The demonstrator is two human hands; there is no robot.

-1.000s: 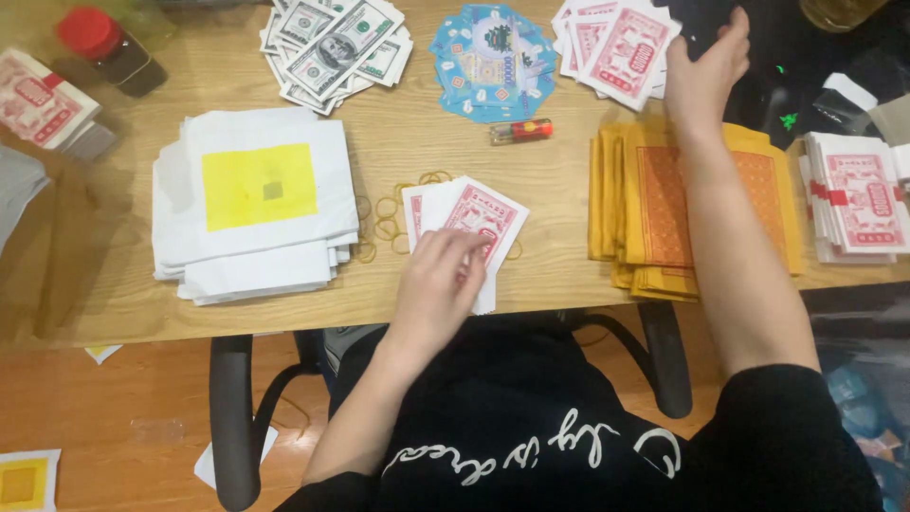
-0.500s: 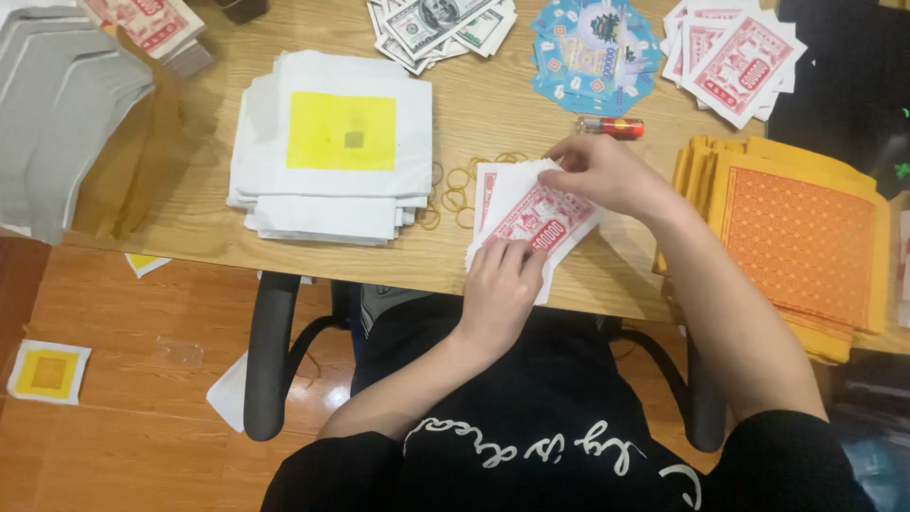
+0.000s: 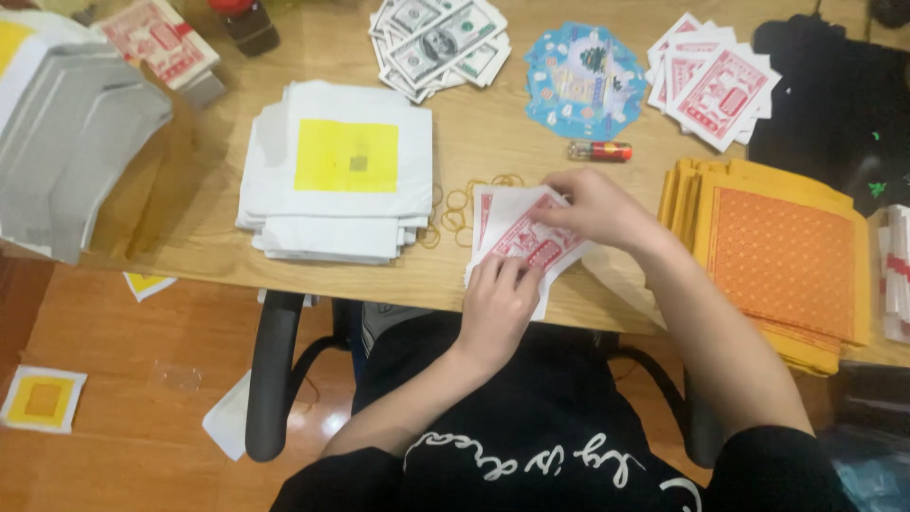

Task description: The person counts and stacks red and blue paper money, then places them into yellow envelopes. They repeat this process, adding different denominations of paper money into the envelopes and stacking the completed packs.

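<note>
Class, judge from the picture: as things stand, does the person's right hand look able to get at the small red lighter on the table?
Probably yes. The right hand rests on the red-printed papers, and the lighter lies just beyond it on bare table with nothing between them. It would have to leave the papers first.
</note>
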